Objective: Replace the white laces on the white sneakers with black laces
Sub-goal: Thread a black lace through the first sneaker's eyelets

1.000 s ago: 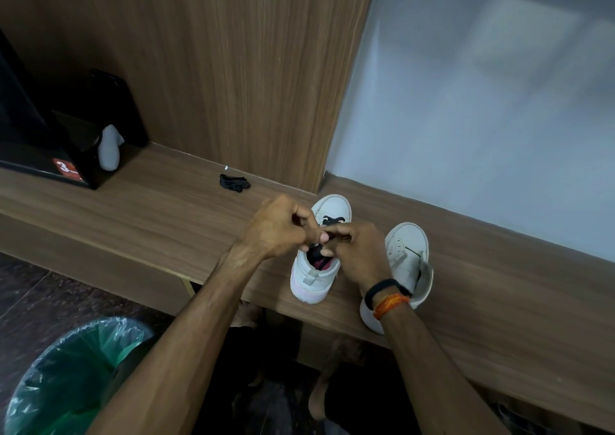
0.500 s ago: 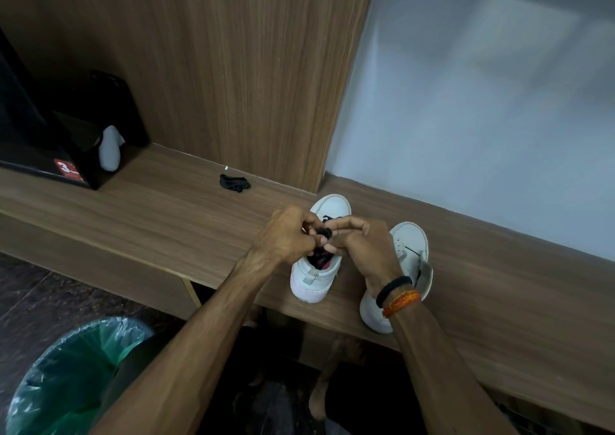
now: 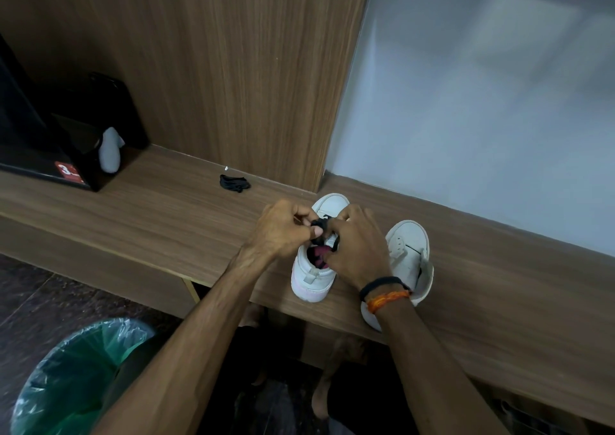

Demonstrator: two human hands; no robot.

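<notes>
Wooden ledge [image 3: 139, 221] under a wood-panelled wall: two hands lacing a sneaker.
The black lace [image 3: 320, 225] sits above the left white sneaker [image 3: 311, 276], pinched by curled fingers of the left hand [image 3: 283, 231] and right hand [image 3: 357, 245]; the second white sneaker [image 3: 407, 251] stands just beside, a spare bundled black lace [image 3: 234, 182] well apart.

Your left sneaker [image 3: 314, 275]: white, upright on the wooden ledge, black lace [image 3: 320, 224] bunched over its tongue. Your right sneaker [image 3: 407, 251]: white, just beside it. Spare black lace [image 3: 234, 182]: coiled, well apart.
</notes>
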